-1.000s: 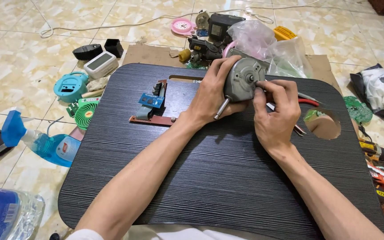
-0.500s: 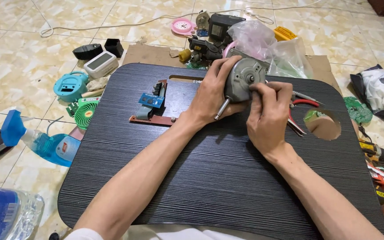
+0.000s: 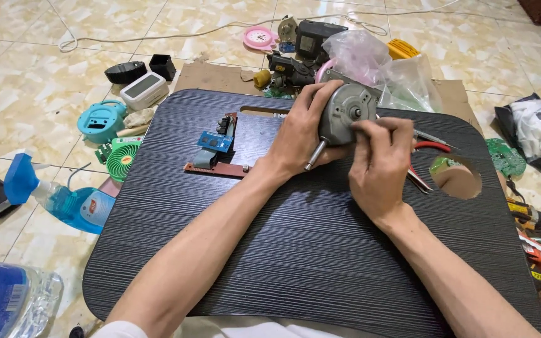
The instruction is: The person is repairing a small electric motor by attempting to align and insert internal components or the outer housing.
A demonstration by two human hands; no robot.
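Your right hand point(image 3: 380, 166) has slid in from the side and now lies against the round grey motor point(image 3: 344, 112), fingers curled and pinching at its face, while your left hand point(image 3: 302, 131) grips the motor from behind, propped on its shaft above the black lap table point(image 3: 283, 250).

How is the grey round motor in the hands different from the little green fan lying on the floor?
The grey motor is bare metal with a shaft sticking out, while the green fan is plastic with a slatted grille. The motor is held up on edge over the black table by the left hand, with the right hand touching its face; the fan lies untouched on the floor beside the table. Both are round.
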